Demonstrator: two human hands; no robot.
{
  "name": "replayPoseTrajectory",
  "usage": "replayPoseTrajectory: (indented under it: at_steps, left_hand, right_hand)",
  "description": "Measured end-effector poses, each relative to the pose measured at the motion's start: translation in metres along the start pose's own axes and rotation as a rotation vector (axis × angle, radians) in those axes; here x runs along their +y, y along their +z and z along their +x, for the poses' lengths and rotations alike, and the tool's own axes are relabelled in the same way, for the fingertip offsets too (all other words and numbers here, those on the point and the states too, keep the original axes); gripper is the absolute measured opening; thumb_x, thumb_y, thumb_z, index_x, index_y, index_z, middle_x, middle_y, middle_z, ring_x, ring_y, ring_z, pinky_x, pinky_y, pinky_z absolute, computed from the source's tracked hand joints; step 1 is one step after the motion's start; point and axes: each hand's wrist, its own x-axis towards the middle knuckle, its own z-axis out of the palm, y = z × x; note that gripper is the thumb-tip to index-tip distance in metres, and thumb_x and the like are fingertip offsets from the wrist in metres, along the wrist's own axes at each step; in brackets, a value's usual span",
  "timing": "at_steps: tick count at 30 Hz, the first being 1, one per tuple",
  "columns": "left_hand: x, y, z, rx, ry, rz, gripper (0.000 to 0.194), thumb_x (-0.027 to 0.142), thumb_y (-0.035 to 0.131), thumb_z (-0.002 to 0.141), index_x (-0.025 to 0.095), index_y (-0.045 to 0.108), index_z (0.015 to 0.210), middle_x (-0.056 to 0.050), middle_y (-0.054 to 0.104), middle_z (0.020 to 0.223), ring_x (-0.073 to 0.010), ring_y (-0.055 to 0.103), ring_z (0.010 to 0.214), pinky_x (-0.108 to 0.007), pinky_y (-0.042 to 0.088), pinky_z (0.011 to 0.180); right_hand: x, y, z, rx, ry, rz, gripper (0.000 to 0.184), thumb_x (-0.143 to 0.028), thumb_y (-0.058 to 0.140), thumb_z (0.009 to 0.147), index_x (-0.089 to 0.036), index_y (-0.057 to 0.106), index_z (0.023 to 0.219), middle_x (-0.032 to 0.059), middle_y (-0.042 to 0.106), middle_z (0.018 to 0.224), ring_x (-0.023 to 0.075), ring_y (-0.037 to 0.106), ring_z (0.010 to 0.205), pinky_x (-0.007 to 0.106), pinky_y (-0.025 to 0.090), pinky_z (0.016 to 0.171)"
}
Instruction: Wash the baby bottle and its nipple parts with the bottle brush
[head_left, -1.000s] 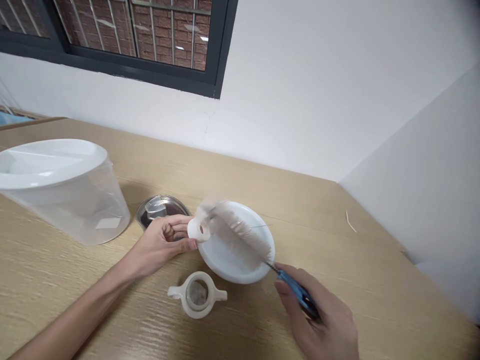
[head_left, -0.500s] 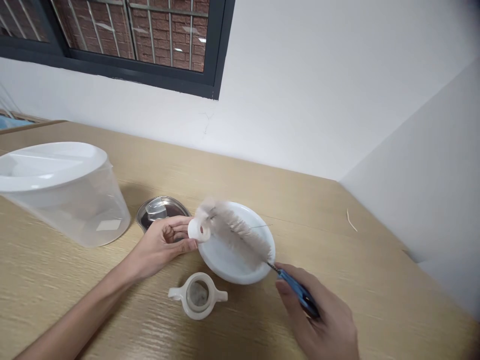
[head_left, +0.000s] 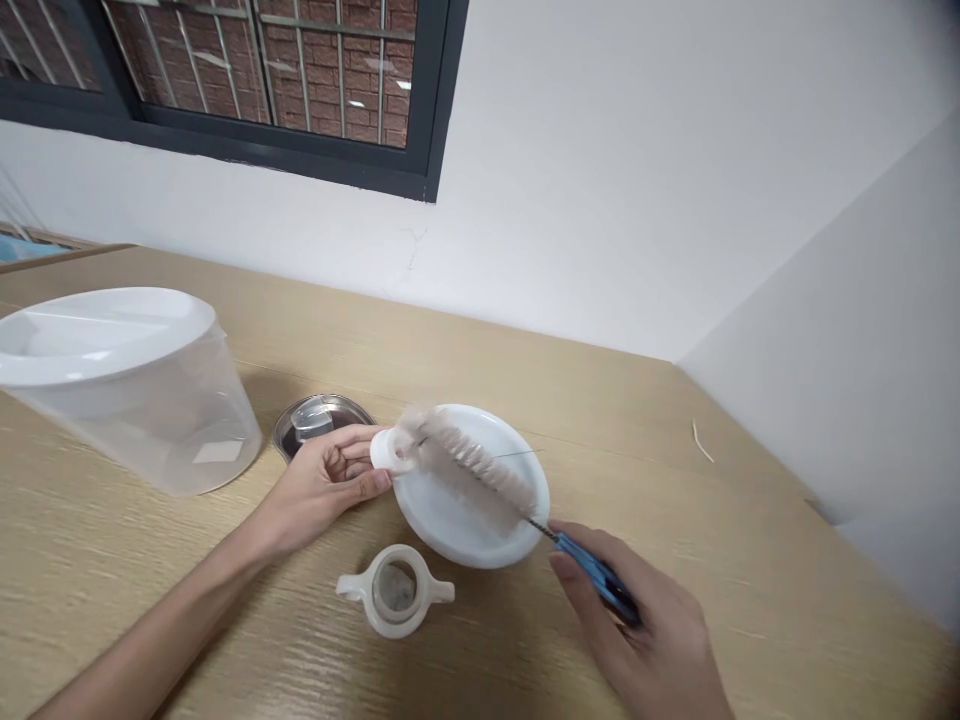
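Pale wood surface (head_left: 735, 610) is spreading across the lower frame, carrying a clear lidded plastic tub (head_left: 127, 400) at far left, a white dish (head_left: 442, 525) at centre, a steel dish (head_left: 322, 425) behind it and a two-handled white strainer cup (head_left: 395, 592) nearer the bottom. The right hand (head_left: 637, 630) is gripping a blue-handled bottle brush (head_left: 472, 470) in its fingers, and the bristle tip, only touching a moment ago, is now entering a small white cylinder (head_left: 384, 452) that the left hand (head_left: 319, 482) is pinching above the dish's rim.
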Motion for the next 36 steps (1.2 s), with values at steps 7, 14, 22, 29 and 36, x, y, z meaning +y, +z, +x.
replayPoseTrajectory:
  at_steps: [7, 14, 22, 29, 36]
  left_hand:
    - [0.0005, -0.0019, 0.002, 0.097, 0.039, 0.021, 0.047, 0.038, 0.089, 0.077, 0.022, 0.069, 0.117, -0.01, 0.078, 0.118, -0.0257, 0.071, 0.118, -0.035, 0.055, 0.101]
    - [-0.0004, -0.0014, 0.002, 0.098, 0.081, 0.048, 0.047, 0.034, 0.088, 0.078, 0.02, 0.069, 0.119, -0.011, 0.075, 0.123, -0.024, 0.069, 0.116, -0.032, 0.055, 0.095]
    - [-0.003, 0.0007, 0.0004, -0.021, 0.013, -0.013, 0.048, 0.029, 0.085, 0.083, 0.021, 0.065, 0.126, -0.009, 0.078, 0.119, -0.0203, 0.073, 0.106, -0.03, 0.054, 0.094]
    - [0.0018, 0.0026, -0.0002, -0.048, -0.014, 0.014, 0.041, 0.034, 0.081, 0.087, 0.02, 0.069, 0.123, -0.01, 0.077, 0.123, -0.0208, 0.072, 0.11, -0.03, 0.053, 0.097]
    - [0.0027, 0.0033, -0.0026, -0.073, 0.005, 0.035, 0.044, 0.034, 0.08, 0.087, 0.02, 0.068, 0.128, -0.011, 0.075, 0.128, -0.0227, 0.071, 0.113, -0.033, 0.054, 0.097]
  right_hand:
    - [0.0075, 0.0006, 0.0046, 0.025, 0.014, -0.032, 0.016, -0.034, 0.062, 0.1, -0.023, 0.071, 0.106, 0.0016, 0.077, 0.091, 0.0136, 0.071, 0.07, 0.022, 0.055, 0.065]
    - [0.0009, 0.0015, 0.001, 0.056, 0.018, -0.003, 0.015, -0.031, 0.061, 0.1, -0.022, 0.071, 0.106, 0.001, 0.076, 0.086, 0.0118, 0.068, 0.061, 0.021, 0.053, 0.06]
    - [-0.0004, 0.0071, -0.0032, 0.064, -0.049, -0.026, 0.02, -0.036, 0.057, 0.102, -0.022, 0.07, 0.109, 0.0018, 0.076, 0.086, 0.0136, 0.069, 0.062, 0.023, 0.053, 0.057]
    - [0.0053, 0.0053, 0.0038, 0.099, -0.078, -0.089, 0.014, -0.028, 0.061, 0.1, -0.022, 0.068, 0.11, 0.0032, 0.077, 0.094, 0.0144, 0.071, 0.07, 0.023, 0.055, 0.064]
    - [0.0044, 0.0064, 0.0014, 0.002, -0.154, -0.036, 0.016, -0.027, 0.06, 0.1, -0.022, 0.067, 0.114, -0.0005, 0.074, 0.085, 0.0109, 0.067, 0.059, 0.021, 0.052, 0.054]
